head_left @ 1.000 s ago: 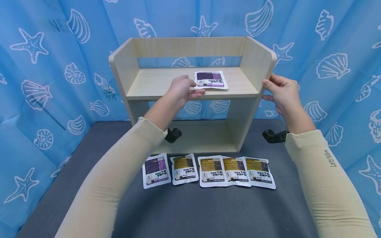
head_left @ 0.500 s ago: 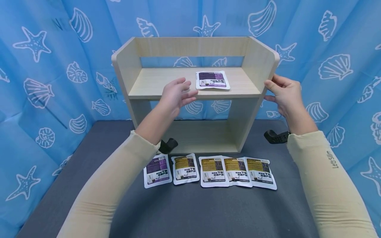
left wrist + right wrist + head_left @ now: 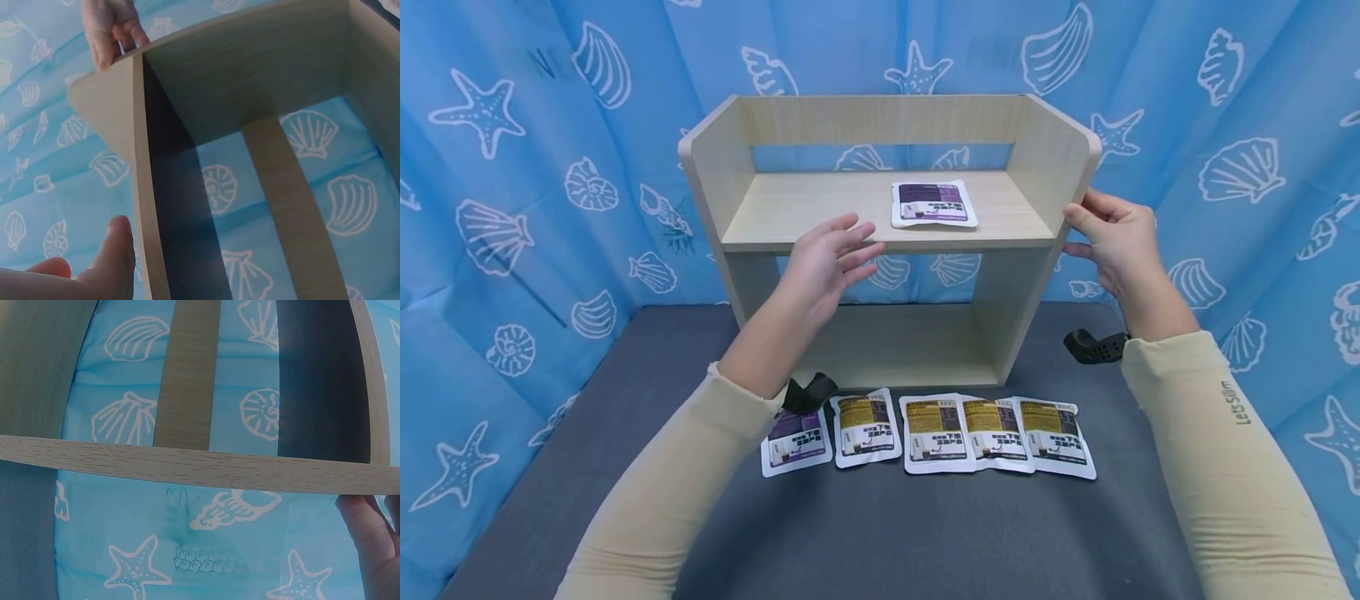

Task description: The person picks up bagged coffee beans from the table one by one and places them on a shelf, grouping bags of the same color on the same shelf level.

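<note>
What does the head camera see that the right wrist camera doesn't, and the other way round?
Only the head view shows the left hand, the purple packet on the upper shelf, the five packets in front and both sleeves. Only the right wrist view shows the shelf's dark underside. Both show the wooden rack, the right hand, the grey table and the shell-patterned curtain.

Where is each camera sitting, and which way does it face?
Head: worn on the head, facing forward and down; shows wooden shelf, pouches, left hand, right hand, sleeves.
Left wrist: on that wrist, facing the shelf; left hand lower left, right hand top.
Right wrist: on that wrist, facing the shelf and blue curtain; part of right hand lower right.
Both wrist views share: shelf, curtain, right hand.
</note>
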`<action>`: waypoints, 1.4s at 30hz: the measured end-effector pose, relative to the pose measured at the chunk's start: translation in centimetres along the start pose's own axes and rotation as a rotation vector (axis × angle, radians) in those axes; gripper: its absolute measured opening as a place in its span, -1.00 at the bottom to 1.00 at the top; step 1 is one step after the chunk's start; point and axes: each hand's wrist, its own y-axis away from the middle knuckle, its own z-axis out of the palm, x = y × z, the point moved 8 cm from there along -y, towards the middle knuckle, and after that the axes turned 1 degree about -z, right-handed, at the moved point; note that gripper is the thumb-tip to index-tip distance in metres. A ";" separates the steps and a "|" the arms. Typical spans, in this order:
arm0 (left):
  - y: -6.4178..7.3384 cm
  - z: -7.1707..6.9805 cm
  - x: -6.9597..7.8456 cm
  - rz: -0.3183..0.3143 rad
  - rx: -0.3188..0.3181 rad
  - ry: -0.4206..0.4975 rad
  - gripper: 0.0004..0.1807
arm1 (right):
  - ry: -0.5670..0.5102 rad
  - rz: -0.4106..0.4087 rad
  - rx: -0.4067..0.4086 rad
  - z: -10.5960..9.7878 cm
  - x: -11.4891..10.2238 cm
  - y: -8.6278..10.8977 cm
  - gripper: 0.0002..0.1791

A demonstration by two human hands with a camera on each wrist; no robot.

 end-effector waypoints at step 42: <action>4.7 -5.1 -2.1 0.024 -0.121 0.008 -0.47 | 0.053 0.017 0.002 0.1 0.1 0.4 -0.34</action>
